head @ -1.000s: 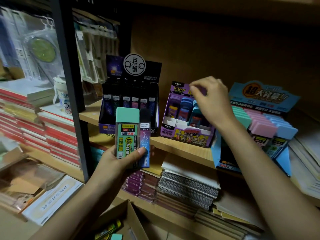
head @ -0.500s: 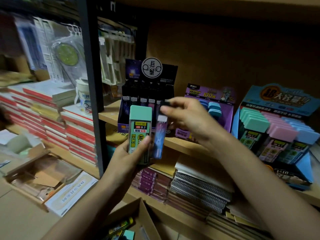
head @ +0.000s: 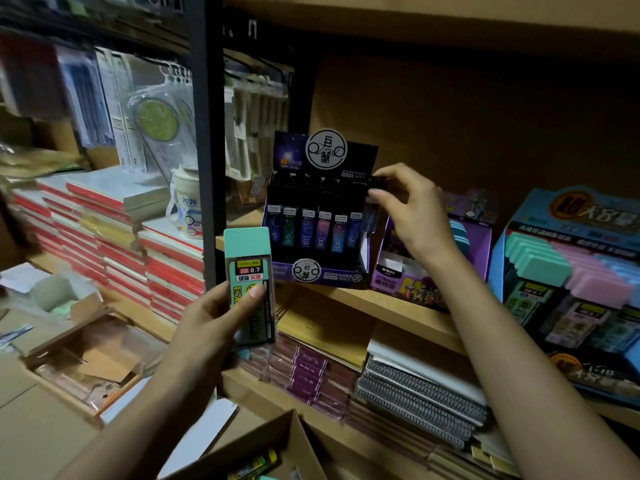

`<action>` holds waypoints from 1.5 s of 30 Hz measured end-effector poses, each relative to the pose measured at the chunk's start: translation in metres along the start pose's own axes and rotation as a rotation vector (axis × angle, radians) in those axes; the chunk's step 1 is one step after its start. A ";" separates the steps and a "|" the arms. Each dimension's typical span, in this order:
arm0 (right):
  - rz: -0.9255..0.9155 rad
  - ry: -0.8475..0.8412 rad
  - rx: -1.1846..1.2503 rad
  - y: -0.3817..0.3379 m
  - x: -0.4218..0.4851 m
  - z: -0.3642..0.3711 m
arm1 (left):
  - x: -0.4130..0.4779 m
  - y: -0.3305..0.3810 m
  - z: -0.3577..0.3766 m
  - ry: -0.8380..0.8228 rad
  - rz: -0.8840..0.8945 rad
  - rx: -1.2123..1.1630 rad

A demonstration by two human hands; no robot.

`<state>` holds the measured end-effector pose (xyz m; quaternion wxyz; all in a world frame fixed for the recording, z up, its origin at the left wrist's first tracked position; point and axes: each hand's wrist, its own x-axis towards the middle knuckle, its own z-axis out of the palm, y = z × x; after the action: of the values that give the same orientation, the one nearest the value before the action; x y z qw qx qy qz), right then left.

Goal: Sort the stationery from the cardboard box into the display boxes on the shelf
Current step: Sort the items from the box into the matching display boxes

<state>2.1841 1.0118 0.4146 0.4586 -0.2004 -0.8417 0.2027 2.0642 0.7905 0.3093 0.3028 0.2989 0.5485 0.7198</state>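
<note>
Lead tube [head: 371,206] pinched by right hand [head: 412,216], poised at display [head: 322,273], 3 o'clock end; probably needs upright seating; green case [head: 250,282] gripped by left hand [head: 211,323].

The mint-capped clear plastic lead case [head: 250,289] carries a black, red and yellow-green label. At the left end of the tan wooden shelf [head: 381,306], the black cardboard display box [head: 346,275] has a purple base and white round emblems; its tubes show blue, teal and violet constellation prints. The slim black-capped lead tube [head: 370,214] is dark blue. The blue cardboard display box [head: 497,268] holds mint, pink and pale-blue caps.
</note>
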 end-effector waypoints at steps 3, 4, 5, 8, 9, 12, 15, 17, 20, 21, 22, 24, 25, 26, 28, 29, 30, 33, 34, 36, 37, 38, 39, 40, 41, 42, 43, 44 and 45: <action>-0.057 -0.066 0.032 0.003 0.003 0.006 | 0.000 0.000 -0.002 0.009 0.006 -0.002; -0.058 -0.091 0.042 0.004 0.004 0.008 | 0.000 0.000 -0.002 0.014 0.008 0.004; -0.049 -0.121 0.032 0.007 0.003 0.010 | 0.000 0.000 -0.001 0.018 0.008 0.009; 0.010 -0.189 -0.044 0.016 0.001 0.018 | 0.000 -0.002 0.000 0.025 0.002 0.013; 0.028 -0.192 -0.034 0.019 0.001 0.020 | 0.000 -0.003 0.000 0.030 0.002 0.017; 0.082 -0.190 0.076 0.020 0.002 0.021 | 0.000 -0.004 0.000 0.039 0.003 0.017; 0.112 -0.204 0.103 0.023 0.002 0.021 | -0.001 -0.004 0.001 0.044 0.000 -0.019; 0.133 -0.176 0.102 0.025 0.001 0.022 | -0.001 -0.004 0.001 0.043 0.001 -0.020; 0.112 -0.104 0.009 0.028 0.000 0.025 | -0.002 -0.004 0.000 0.030 -0.004 -0.011; 0.067 -0.084 -0.081 0.029 -0.001 0.027 | -0.002 -0.005 0.000 0.027 -0.006 0.002; 0.018 -0.069 -0.166 0.031 -0.001 0.029 | -0.002 -0.005 0.000 0.025 -0.008 0.015; -0.042 -0.066 -0.262 0.031 -0.003 0.034 | -0.002 -0.005 0.000 0.027 -0.009 0.024; -0.048 -0.071 -0.283 0.031 -0.004 0.036 | -0.002 -0.005 0.000 0.029 -0.010 0.024; -0.043 -0.076 -0.299 0.030 -0.003 0.037 | -0.002 -0.005 0.000 0.031 -0.011 0.025; -0.018 -0.097 -0.328 0.028 -0.002 0.035 | -0.003 -0.003 0.000 0.032 -0.006 0.035; -0.011 -0.115 -0.344 0.026 -0.003 0.034 | -0.004 -0.002 0.000 0.035 -0.004 0.041; -0.014 -0.134 -0.362 0.022 -0.004 0.031 | -0.004 -0.001 0.000 0.036 -0.004 0.046; -0.100 -0.176 -0.404 0.005 -0.012 0.013 | -0.005 0.001 0.001 0.029 -0.006 0.045; -0.140 -0.198 -0.414 -0.001 -0.017 0.002 | -0.006 0.001 0.002 0.023 -0.009 0.043; -0.198 -0.262 -0.430 -0.009 -0.032 -0.027 | -0.007 0.000 0.004 -0.003 -0.021 0.054; -0.209 -0.288 -0.433 -0.010 -0.043 -0.043 | -0.007 -0.001 0.006 -0.019 -0.028 0.063; -0.203 -0.304 -0.441 -0.008 -0.057 -0.060 | -0.008 -0.003 0.009 -0.036 -0.038 0.075; -0.179 -0.313 -0.454 -0.005 -0.072 -0.077 | -0.009 -0.006 0.013 -0.051 -0.050 0.089; -0.147 -0.319 -0.469 0.000 -0.087 -0.094 | -0.010 -0.008 0.017 -0.064 -0.060 0.101; -0.106 -0.323 -0.484 0.007 -0.101 -0.110 | -0.012 -0.011 0.023 -0.079 -0.066 0.111; -0.057 -0.327 -0.497 0.015 -0.114 -0.125 | -0.014 -0.013 0.030 -0.097 -0.070 0.124; -0.005 -0.328 -0.505 0.024 -0.125 -0.138 | -0.016 -0.016 0.036 -0.115 -0.073 0.136; 0.043 -0.325 -0.509 0.033 -0.134 -0.150 | -0.018 -0.019 0.043 -0.130 -0.079 0.144; 0.084 -0.317 -0.512 0.042 -0.142 -0.162 | -0.019 -0.021 0.050 -0.146 -0.089 0.147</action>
<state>2.3993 0.9976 0.3749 0.2474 -0.3100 -0.9175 0.0316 2.1171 0.8108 0.2983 0.3507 0.3473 0.5890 0.6399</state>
